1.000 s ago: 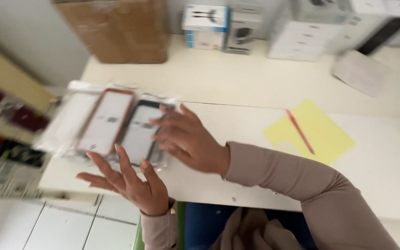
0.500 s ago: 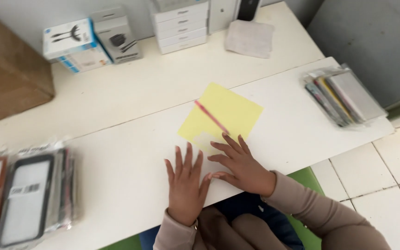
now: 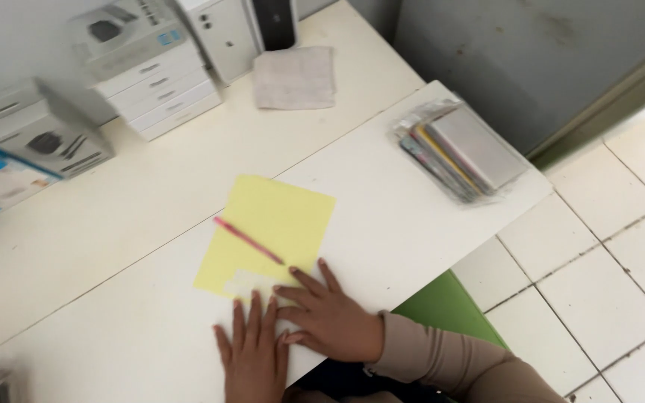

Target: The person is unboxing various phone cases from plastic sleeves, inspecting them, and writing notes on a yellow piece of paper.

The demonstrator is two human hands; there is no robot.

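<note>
1. The left hand [image 3: 254, 351] is laid flat and open on the white table [image 3: 128, 224], just below the yellow paper [image 3: 270, 231]; nothing is grasped.
2. The right hand [image 3: 330, 317] is spread open, fingertips resting on the paper's lower edge, as half a second ago.
3. A pink pen [image 3: 248, 240] is seen lying across the paper.
4. Right of the paper, a stack of bagged phone cases [image 3: 460, 149] is now viewed nearer.
5. The cases formerly seen far left of the paper are nearly cut from view.
</note>
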